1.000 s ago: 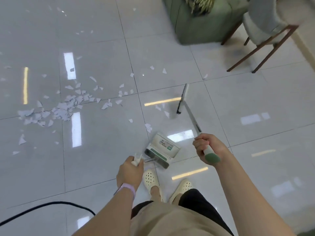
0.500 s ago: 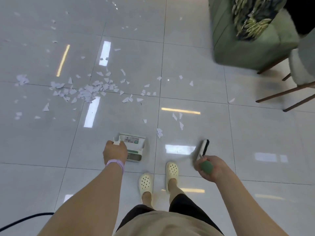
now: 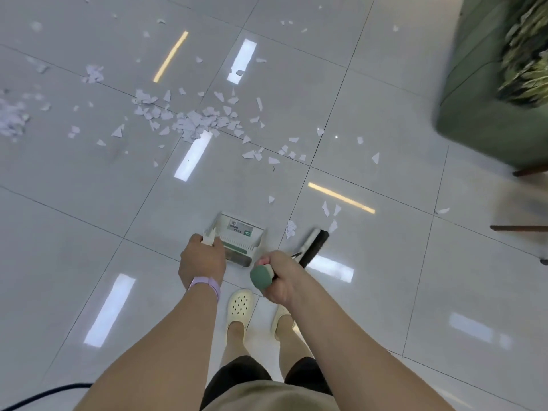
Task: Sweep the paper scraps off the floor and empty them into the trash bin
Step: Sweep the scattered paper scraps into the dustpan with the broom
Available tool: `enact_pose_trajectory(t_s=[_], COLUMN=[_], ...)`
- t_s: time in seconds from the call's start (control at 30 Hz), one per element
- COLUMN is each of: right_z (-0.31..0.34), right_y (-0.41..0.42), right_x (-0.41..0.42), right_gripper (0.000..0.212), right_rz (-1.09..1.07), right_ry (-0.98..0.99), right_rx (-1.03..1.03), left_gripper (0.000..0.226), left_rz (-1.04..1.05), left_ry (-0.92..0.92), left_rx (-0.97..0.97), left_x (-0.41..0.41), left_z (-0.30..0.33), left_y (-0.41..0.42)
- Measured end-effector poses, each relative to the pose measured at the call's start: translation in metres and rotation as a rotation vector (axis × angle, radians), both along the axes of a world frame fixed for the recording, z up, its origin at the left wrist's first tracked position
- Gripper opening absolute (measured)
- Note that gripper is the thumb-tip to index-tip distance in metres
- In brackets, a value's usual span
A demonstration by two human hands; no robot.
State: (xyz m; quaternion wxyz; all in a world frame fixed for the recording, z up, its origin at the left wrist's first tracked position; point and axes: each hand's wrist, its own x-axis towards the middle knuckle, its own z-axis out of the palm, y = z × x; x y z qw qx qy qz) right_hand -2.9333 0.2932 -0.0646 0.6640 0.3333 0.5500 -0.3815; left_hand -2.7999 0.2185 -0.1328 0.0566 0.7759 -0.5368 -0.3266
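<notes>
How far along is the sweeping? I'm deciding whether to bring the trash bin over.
Done: nothing visibly; the dustpan looks empty. In hand: left hand grips the dustpan handle, right hand holds the broom. Left: paper scraps lie scattered across the floor; no bin in view.

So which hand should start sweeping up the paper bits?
The right hand: it grips the broom, whose bristles sit beside nearby paper scraps. The left hand holds the dustpan.

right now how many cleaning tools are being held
2: a dustpan in the left hand and a broom in the right hand, both low over the floor.
</notes>
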Motion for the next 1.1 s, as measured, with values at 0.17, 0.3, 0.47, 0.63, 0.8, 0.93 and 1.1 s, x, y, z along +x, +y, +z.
enact_pose_trajectory(t_s=[0.17, 0.3, 0.47, 0.63, 0.8, 0.93, 1.1], right_z=[-0.038, -0.07, -0.046, 0.003, 0.04, 0.042, 0.012], right_y=[-0.026, -0.033, -0.057, -0.028, 0.022, 0.051, 0.087], right_x=[-0.039, -0.104, -0.148, -0.169, -0.184, -0.187, -0.195], right_gripper=[0.017, 0.053, 0.046, 0.02, 0.018, 0.016, 0.015], right_rz=[-0.211, -0.236, -0.061, -0.13, -0.247, -0.26, -0.296], right_ry=[-0.169, -0.303, -0.189, -0.043, 0.077, 0.215, 0.278], right_rx=[-0.176, -0.316, -0.396, -0.398, -0.295, -0.139, 0.071], left_gripper=[0.026, 0.024, 0.031, 0.03, 0.031, 0.037, 0.033], left_rz=[0.01, 0.014, 0.022, 0.089, 0.237, 0.223, 0.105], left_ry=[-0.02, -0.026, -0.017, 0.103, 0.222, 0.284, 0.292], left_rx=[-0.025, -0.016, 0.027, 0.028, -0.012, -0.018, -0.015], left_x=[0.003, -0.005, 0.003, -0.009, -0.043, -0.065, -0.091], left_z=[-0.008, -0.008, -0.008, 0.008, 0.03, 0.034, 0.028], left_y=[0.008, 0.007, 0.014, 0.029, 0.029, 0.03, 0.025])
